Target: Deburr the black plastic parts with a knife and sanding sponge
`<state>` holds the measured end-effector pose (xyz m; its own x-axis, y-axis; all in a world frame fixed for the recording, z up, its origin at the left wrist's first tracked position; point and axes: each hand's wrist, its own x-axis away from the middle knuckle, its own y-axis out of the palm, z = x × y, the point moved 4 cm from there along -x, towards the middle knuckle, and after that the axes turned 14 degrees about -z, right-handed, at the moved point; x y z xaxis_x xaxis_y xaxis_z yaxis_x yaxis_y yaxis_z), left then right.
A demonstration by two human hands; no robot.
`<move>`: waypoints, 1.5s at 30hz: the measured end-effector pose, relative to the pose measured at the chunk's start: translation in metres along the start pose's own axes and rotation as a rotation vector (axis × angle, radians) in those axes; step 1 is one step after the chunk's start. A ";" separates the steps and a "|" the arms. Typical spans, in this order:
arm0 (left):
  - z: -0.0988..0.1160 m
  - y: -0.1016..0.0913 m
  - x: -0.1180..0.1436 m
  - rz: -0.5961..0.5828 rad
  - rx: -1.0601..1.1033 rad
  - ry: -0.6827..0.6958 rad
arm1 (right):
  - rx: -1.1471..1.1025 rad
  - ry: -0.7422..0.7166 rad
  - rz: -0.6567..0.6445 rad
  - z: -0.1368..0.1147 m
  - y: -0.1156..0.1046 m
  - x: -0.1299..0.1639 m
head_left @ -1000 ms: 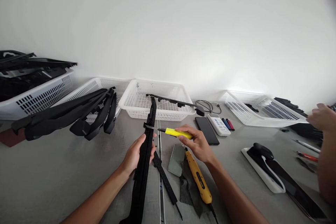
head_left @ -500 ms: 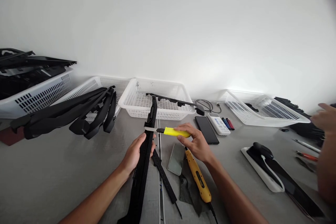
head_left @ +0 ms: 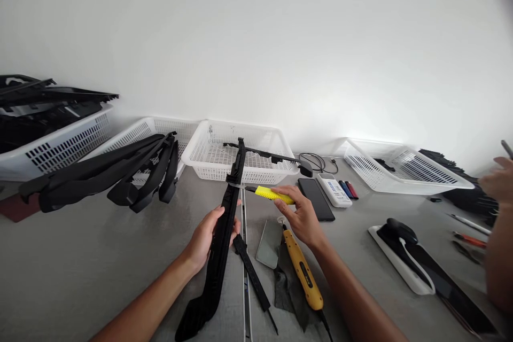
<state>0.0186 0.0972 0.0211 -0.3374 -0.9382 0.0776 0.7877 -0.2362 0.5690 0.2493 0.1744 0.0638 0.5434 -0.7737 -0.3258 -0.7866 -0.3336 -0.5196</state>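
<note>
My left hand (head_left: 208,235) is closed around a long black plastic trim piece (head_left: 224,224), thumb on the near face and fingertips showing on the far side. The piece slants upward, its wide curved foot toward me and its narrow tip over a white basket. In my right hand (head_left: 298,211) is a yellow-handled utility knife (head_left: 272,194), its blade pointing left. That blade lies across the trim piece near a small tab, well above my left thumb. A black caliper (head_left: 252,275) rests on the table beneath, beside a yellow corded power tool (head_left: 302,267).
A white basket (head_left: 200,165) behind the trim piece holds another black strip (head_left: 260,152). More black parts (head_left: 120,176) lie over baskets at left. A phone (head_left: 316,197), a white box (head_left: 335,189) and a right-hand basket (head_left: 360,171) stand beyond. Another person's hand (head_left: 497,179) shows far right.
The trim piece has shifted slightly up and right in my left hand's grip, more of its foot showing. The knife has moved up a little with it. The other person's hand has shifted.
</note>
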 end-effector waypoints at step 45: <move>0.010 -0.003 -0.001 0.201 0.089 0.177 | -0.150 0.011 -0.388 -0.008 0.017 0.003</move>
<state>0.0113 0.1011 0.0273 -0.0777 -0.9954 0.0560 0.7787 -0.0256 0.6269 0.2350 0.1615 0.0600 0.8053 -0.5807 -0.1195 -0.5585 -0.6754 -0.4815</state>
